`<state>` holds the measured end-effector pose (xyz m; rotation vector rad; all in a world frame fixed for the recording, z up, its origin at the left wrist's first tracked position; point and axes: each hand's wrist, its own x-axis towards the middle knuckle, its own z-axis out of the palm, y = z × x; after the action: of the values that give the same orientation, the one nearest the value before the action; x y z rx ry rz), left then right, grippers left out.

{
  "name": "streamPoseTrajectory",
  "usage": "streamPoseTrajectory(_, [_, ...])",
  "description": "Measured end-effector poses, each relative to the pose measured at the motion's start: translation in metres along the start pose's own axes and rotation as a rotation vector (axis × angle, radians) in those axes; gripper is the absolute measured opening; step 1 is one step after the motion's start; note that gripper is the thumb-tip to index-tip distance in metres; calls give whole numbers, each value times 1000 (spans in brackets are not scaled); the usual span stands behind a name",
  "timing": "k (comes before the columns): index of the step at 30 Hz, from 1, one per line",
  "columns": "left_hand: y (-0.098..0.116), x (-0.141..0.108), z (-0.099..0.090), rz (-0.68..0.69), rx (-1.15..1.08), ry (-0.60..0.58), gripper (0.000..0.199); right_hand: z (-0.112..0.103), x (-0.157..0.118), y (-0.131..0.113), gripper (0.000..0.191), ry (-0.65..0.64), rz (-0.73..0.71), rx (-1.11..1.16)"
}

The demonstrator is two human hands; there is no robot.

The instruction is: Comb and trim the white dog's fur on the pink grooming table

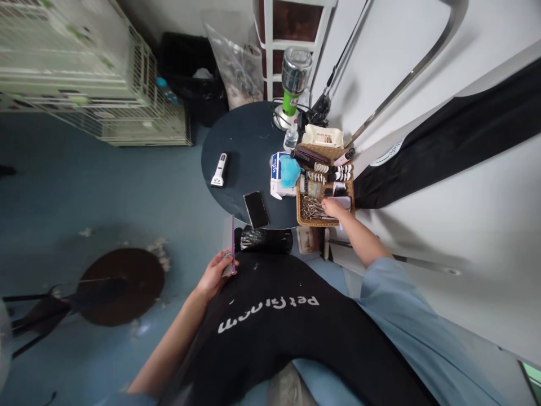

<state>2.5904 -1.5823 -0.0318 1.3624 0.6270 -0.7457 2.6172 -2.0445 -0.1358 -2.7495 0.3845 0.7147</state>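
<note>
My left hand [215, 274] is closed around a clear, flat zip pouch [229, 248] with a purple edge, held upright in front of the black apron [279, 316]. My right hand [333, 208] reaches into the front of a wicker basket [325, 222] on the round dark table [240, 135]. Its fingers are drawn together beside several metal grooming scissors [310, 208]; what they grip, if anything, is hidden. White clipper guard combs [316, 177] and a dark-handled brush [302, 157] lie farther back in the basket.
On the table are a white hair clipper [219, 170], a black phone [256, 209], a glove box [276, 169] with a blue puff [289, 171], and a clear bottle [291, 137]. A round stool [122, 287] stands at left; wire cages [143, 121] stand behind.
</note>
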Motion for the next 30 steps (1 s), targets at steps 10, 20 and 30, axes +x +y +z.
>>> streamPoseTrajectory(10, [0,2,-4,23,13,5,41,-15,24,13,16,248,142,506])
streamPoseTrajectory(20, [-4,7,-10,46,-19,8,40,-49,-47,5,13,418,9,1394])
streamPoseTrajectory(30, [-6,10,-1,53,-35,15,32,41,-144,-111,30,-88,-44,2115])
